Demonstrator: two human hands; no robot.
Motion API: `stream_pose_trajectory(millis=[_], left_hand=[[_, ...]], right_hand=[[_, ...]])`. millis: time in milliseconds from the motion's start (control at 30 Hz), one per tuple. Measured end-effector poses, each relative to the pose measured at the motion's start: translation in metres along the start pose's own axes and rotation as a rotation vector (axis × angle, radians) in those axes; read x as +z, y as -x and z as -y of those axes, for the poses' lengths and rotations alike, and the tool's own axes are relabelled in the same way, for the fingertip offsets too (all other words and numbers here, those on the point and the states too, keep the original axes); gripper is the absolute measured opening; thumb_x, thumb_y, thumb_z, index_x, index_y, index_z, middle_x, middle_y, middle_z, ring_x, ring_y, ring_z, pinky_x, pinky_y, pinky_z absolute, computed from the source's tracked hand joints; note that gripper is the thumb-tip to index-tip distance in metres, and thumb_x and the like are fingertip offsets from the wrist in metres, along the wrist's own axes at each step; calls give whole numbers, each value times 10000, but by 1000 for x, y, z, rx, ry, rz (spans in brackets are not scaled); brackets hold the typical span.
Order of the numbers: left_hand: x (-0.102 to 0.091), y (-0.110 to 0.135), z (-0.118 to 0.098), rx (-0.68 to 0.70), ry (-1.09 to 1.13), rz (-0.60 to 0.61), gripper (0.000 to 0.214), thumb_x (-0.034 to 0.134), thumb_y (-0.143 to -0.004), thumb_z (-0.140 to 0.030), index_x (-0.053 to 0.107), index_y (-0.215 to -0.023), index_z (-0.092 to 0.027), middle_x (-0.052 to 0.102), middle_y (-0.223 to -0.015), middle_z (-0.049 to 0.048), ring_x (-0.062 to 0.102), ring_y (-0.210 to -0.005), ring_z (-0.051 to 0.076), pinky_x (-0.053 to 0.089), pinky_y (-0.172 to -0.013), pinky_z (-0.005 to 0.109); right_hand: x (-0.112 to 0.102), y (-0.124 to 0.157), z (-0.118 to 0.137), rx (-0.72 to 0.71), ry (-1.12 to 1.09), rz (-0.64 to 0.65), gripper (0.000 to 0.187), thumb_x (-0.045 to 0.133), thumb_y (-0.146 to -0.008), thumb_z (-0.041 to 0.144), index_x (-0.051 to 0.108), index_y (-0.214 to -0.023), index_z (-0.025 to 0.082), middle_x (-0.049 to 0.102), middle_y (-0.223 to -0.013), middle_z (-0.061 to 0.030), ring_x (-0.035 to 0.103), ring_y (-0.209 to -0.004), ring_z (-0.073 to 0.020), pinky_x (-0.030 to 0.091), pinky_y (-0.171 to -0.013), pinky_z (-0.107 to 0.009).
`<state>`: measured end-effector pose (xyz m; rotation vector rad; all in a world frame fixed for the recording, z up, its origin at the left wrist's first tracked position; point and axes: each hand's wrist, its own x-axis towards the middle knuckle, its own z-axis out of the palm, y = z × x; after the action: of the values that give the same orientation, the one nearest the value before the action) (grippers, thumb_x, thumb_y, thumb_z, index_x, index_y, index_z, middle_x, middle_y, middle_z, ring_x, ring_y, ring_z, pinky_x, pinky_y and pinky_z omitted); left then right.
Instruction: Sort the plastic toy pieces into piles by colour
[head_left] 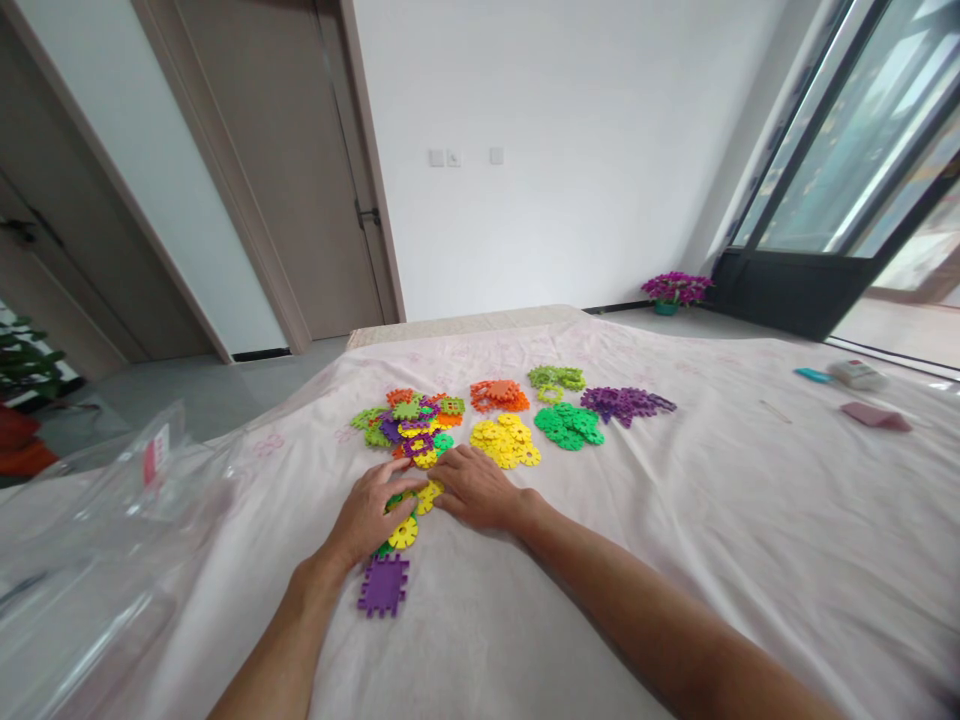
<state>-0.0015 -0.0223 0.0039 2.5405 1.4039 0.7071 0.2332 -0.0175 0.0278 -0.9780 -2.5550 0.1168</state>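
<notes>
My left hand (371,513) rests on the near end of a mixed heap, its fingers and thumb apart around yellow and green pieces. Under and beside it are a yellow disc (403,532) with notches and a yellow piece (429,496) between the two hands. My right hand (475,487) lies palm down just to the right, fingers stretched out and thumb apart, partly covering the pieces beneath. A purple square tile (383,586) with toothed edges lies nearest to me. Beyond my fingers is the mixed heap (409,420) of interlocking plastic pieces.
Sorted piles lie farther back: yellow discs (504,441), green discs (570,426), orange pieces (499,395), lime pieces (556,378) and purple pieces (626,403). A clear plastic bag (120,540) is at left. A pink cloth (876,416) lies at right on the bedsheet (712,560).
</notes>
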Motion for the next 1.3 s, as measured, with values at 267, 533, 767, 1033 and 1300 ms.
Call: stream_pose_trajectory(millis=[267,533,767,1033,1300], left_hand=[[-1,0,-2,-24,36,-15,248,577,-837,-328,734,-1026,-301,587,-1318,58,520,-1231,267,402,-1060,456],[-1,-1,-2,-31,58,-9,202,577,-828,-308,725,-962,-278,577,-1322,59,517,-1228,260,385,-1070,456],[-1,0,-2,-25,78,-25,195,583,-814,-281,726,-946,-266,582,-1291,62,534,-1205,249,403,-1058,438],[-2,-1,-3,-35,88,-26,162,578,-817,-284,719,-895,-264,583,-1283,63,533,-1207,256,405,-1056,439],[0,1,1,-52,119,-23,168,588,-777,-220,717,-880,-253,579,-1287,49,536,-1198,242,408,-1060,423]], right_hand=[[6,-2,-5,18,-79,-5,220,669,-828,293,610,-1020,202,587,-991,-46,487,-967,-204,358,-816,-322],[8,0,-7,29,-127,-7,292,738,-761,340,591,-963,192,570,-981,-44,477,-980,-207,361,-813,-309],[4,2,-7,-24,-112,-3,357,694,-814,401,597,-1095,202,576,-1056,-61,479,-998,-215,367,-845,-331],[2,0,-7,-39,-152,17,293,723,-785,359,603,-997,197,590,-999,-50,487,-975,-206,376,-829,-316],[5,-1,-10,121,-277,-13,327,790,-704,297,598,-951,201,591,-834,11,515,-784,-147,354,-671,-241]])
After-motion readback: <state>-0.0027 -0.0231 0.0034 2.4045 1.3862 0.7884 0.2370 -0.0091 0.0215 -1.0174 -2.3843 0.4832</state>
